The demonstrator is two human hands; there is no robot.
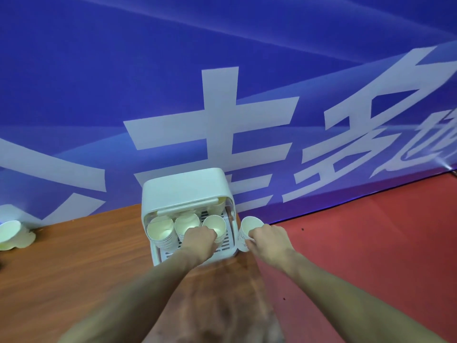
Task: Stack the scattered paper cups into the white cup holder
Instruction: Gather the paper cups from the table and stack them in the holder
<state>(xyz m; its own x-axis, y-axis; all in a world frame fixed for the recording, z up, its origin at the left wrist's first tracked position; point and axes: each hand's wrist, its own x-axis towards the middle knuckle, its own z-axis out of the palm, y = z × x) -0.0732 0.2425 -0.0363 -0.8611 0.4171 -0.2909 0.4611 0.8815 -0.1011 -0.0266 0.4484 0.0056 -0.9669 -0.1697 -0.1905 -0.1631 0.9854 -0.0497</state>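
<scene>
The white cup holder stands on the wooden table against the blue wall, its front open. Inside stand three stacks of paper cups: left, middle and right. My left hand reaches into the holder, fingers curled between the middle and right stacks; I cannot see exactly which cup it holds. My right hand grips a single paper cup just right of the holder, mouth facing up and towards me.
More loose paper cups lie at the table's far left edge. The wooden table ends right of the holder, with red floor beyond. A blue banner wall rises directly behind.
</scene>
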